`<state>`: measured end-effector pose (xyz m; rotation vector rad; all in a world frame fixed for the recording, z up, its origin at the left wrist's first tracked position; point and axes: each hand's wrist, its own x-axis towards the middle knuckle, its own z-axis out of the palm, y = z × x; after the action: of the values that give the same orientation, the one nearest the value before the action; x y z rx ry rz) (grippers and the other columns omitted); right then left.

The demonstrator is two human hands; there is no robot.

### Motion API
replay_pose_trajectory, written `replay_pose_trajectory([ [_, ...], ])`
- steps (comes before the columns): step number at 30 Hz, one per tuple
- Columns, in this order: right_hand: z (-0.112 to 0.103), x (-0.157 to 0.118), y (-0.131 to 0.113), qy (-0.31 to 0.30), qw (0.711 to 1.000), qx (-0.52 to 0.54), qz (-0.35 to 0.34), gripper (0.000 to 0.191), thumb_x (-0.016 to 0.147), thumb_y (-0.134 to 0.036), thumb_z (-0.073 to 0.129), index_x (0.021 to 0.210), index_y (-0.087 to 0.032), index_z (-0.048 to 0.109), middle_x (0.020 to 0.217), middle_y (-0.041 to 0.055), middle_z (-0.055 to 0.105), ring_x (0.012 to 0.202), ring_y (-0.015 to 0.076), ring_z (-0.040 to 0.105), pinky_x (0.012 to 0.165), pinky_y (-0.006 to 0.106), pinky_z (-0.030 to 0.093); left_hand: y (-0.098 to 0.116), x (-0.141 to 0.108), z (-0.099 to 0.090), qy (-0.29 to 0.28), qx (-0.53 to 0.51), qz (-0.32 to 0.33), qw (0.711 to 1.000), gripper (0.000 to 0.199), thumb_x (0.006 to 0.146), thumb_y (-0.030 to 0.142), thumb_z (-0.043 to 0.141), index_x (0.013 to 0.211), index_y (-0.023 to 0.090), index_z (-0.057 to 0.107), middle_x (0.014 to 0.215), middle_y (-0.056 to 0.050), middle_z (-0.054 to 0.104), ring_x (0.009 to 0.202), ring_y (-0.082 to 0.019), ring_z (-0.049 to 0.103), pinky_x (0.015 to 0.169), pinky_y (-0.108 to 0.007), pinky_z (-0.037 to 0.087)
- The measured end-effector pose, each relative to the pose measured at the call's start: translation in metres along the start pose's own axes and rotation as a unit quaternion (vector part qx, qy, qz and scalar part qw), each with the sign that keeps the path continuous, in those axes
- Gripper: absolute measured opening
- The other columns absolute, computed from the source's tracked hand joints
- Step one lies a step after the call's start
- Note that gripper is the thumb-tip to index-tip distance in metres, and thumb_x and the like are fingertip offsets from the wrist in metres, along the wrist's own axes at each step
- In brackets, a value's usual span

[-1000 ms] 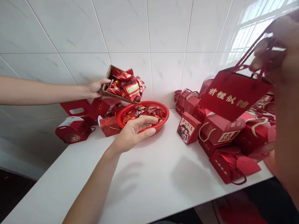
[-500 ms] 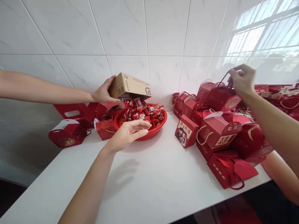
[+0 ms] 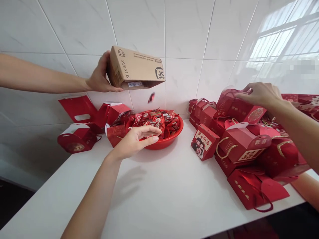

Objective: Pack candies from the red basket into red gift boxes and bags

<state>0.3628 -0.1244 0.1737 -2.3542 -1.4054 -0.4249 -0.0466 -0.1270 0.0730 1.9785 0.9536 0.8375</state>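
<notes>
My left hand (image 3: 137,141), palm turned sideways with fingers stretched and thumb apart, holds nothing in front of a red basin (image 3: 171,141) heaped with red-wrapped sweets (image 3: 156,121). At the right, my right hand (image 3: 261,94) has its fingers curled at the top of a red gift box (image 3: 240,108) on a pile of similar boxes. Another person's hand (image 3: 99,74) tips a cardboard box (image 3: 139,66) over the basin. One small wrapped piece (image 3: 151,97) is in mid-air beneath its open end.
A small red box with a cartoon couple (image 3: 204,142) stands left of the pile. More red boxes (image 3: 78,137) are left of the basin on the white table (image 3: 154,196). Another arm (image 3: 307,187) shows at lower right. A tiled wall is behind.
The cardboard box has risen, and the stream of sweets has thinned to one falling piece. My right hand has come down with the red gift box, which now lies on the pile. My left hand stays nearly still.
</notes>
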Motion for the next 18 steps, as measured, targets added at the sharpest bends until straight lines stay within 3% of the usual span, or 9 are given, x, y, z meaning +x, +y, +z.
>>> replay_pose_trajectory([
  [4, -0.014, -0.006, -0.015, -0.071, 0.994, -0.076, 0.034, 0.053, 0.089, -0.049, 0.068, 0.112, -0.001, 0.07, 0.114, 0.0305, 0.066, 0.104, 0.0292, 0.061, 0.069, 0.039, 0.029, -0.001, -0.003, -0.008, 0.029, 0.021, -0.008, 0.999, 0.037, 0.081, 0.048, 0.072, 0.106, 0.021, 0.074, 0.115, -0.006, 0.074, 0.112, -0.025, 0.065, 0.104, -0.038, 0.049],
  [7, -0.019, -0.011, -0.027, -0.059, 0.992, -0.111, 0.012, 0.058, 0.087, -0.05, 0.069, 0.115, 0.001, 0.067, 0.114, 0.0295, 0.066, 0.107, 0.0291, 0.059, 0.068, 0.039, 0.028, -0.001, -0.004, -0.013, 0.057, 0.03, -0.015, 0.998, 0.04, 0.078, 0.051, 0.073, 0.104, 0.021, 0.074, 0.114, -0.007, 0.074, 0.11, -0.026, 0.067, 0.104, -0.04, 0.051],
  [10, -0.019, -0.019, -0.046, -0.029, 0.99, -0.096, -0.102, 0.052, 0.092, -0.047, 0.063, 0.123, -0.004, 0.065, 0.116, 0.0246, 0.066, 0.106, 0.0276, 0.058, 0.069, 0.038, 0.03, 0.0, -0.005, -0.02, 0.09, 0.037, -0.031, 0.995, 0.045, 0.073, 0.056, 0.075, 0.101, 0.021, 0.074, 0.112, -0.007, 0.075, 0.107, -0.028, 0.068, 0.1, -0.041, 0.054],
  [12, -0.018, -0.03, -0.065, -0.042, 0.978, -0.051, -0.197, 0.05, 0.092, -0.047, 0.06, 0.125, -0.01, 0.065, 0.116, 0.0198, 0.068, 0.102, 0.0265, 0.058, 0.071, 0.037, 0.034, 0.0, -0.007, -0.028, 0.122, 0.038, -0.044, 0.991, 0.047, 0.07, 0.057, 0.076, 0.1, 0.021, 0.075, 0.11, -0.008, 0.076, 0.106, -0.028, 0.068, 0.098, -0.041, 0.055],
  [15, -0.016, -0.052, -0.102, -0.143, 0.95, -0.008, -0.276, 0.046, 0.087, -0.052, 0.06, 0.117, -0.018, 0.069, 0.11, 0.0122, 0.07, 0.09, 0.023, 0.061, 0.07, 0.033, 0.04, -0.005, -0.01, -0.043, 0.197, 0.035, -0.062, 0.978, 0.042, 0.068, 0.051, 0.078, 0.097, 0.021, 0.075, 0.11, -0.007, 0.076, 0.107, -0.029, 0.068, 0.099, -0.042, 0.055],
  [18, -0.01, -0.076, -0.136, -0.237, 0.898, 0.005, -0.371, 0.042, 0.084, -0.053, 0.062, 0.104, -0.018, 0.071, 0.098, 0.0101, 0.07, 0.082, 0.0207, 0.062, 0.066, 0.03, 0.039, -0.02, -0.009, -0.06, 0.297, 0.045, -0.073, 0.951, 0.032, 0.069, 0.038, 0.075, 0.096, 0.022, 0.074, 0.109, -0.005, 0.076, 0.11, -0.028, 0.068, 0.102, -0.041, 0.053],
])
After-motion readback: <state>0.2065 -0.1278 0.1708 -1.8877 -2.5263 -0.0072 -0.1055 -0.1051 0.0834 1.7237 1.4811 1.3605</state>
